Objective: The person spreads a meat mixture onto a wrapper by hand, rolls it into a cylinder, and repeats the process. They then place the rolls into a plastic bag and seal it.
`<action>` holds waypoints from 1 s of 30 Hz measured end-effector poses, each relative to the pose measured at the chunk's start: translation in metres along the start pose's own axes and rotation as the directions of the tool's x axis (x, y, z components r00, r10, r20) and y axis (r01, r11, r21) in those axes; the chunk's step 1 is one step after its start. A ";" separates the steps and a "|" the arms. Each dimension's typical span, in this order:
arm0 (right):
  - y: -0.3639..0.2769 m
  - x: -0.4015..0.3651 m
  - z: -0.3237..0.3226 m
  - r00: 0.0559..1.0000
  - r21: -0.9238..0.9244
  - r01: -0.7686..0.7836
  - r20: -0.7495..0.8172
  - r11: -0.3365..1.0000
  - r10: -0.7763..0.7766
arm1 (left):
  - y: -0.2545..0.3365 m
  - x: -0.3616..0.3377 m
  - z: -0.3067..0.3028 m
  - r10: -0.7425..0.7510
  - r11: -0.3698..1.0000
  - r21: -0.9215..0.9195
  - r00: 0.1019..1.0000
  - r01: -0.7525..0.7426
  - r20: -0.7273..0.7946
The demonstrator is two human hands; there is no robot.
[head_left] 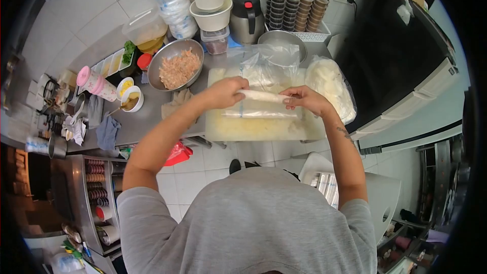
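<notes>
My left hand [229, 92] and my right hand [306, 100] each pinch one end of a pale, thin roll [265, 96], held level above a worn, pale cutting board [248, 131]. The roll seems to have a wrapping around it; its filling is hidden. Under and behind it a clear plastic sheet [264, 73] lies spread on the board. Nearer to me, a strip of clear plastic [261, 114] lies flat, parallel to the roll. To the right of the board sits a clear bag of white pieces [331, 87].
A steel bowl of pinkish shredded filling [178, 68] stands left of the board. Behind are stacked white tubs [210, 19], a thermos jug [247, 18] and stacked lidded cups [291, 12]. Small sauce bowls [132, 99] and a blue cloth [106, 132] sit at left. A dark fridge-like unit [390, 45] flanks the right.
</notes>
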State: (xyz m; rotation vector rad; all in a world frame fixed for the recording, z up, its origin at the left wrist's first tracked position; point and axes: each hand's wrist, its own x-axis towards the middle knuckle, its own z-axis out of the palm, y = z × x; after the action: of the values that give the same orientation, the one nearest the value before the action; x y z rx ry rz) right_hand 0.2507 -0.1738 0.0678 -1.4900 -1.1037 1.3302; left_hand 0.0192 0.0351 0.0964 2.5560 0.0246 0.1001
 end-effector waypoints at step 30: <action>0.047 0.005 0.094 0.803 -0.931 0.095 -0.138 0.353 -0.580 | -0.038 -0.008 0.089 -0.086 0.993 0.069 0.978 0.100 -0.190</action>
State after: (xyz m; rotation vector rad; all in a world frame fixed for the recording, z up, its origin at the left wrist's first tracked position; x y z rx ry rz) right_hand 0.1615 -0.1789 0.0127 -1.9697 -1.8088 -0.1070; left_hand 0.0179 0.0173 0.0006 2.6098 0.2241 0.3084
